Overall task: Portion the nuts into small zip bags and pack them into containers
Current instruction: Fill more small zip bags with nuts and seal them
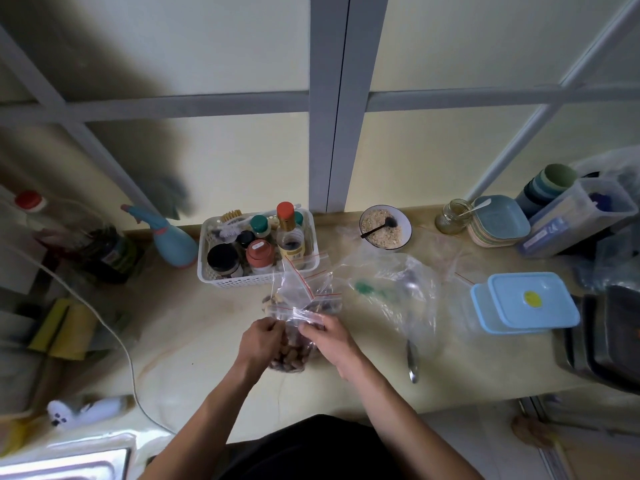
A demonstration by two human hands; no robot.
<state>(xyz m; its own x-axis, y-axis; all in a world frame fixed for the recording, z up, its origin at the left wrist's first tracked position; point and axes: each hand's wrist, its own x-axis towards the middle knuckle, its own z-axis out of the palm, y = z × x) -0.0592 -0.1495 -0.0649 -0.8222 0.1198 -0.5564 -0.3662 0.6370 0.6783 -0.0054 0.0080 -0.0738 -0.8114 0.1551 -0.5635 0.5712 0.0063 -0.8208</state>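
Pale yellow wall and grey window bars rise behind a long cream surface point(194, 341) crowded with kitchen things. At its middle both of the person's hands meet over a clear zip bag of nuts point(289, 351) that sits on the surface close to the near edge. The left hand point(259, 342) has its fingers curled in and pinching the bag's upper edge from the left side; the right hand point(329, 337) does the same from the right, fingers bent round the plastic. Just beyond them lies a loose cluster of small zip bags point(304, 289) with red seal strips, some holding nuts. A white basket point(256, 278) of jars and bottles stands right behind that cluster. To the right, a crumpled clear plastic bag point(398, 289) lies over a spoon point(412, 362). Further right two light blue lidded containers point(526, 303) are stacked, the top one bearing a yellow sticker. Near the wall sits a bowl point(385, 227) of pale crumbs with a dark spoon in it, and a blue spray bottle point(173, 240) stands left of the basket.
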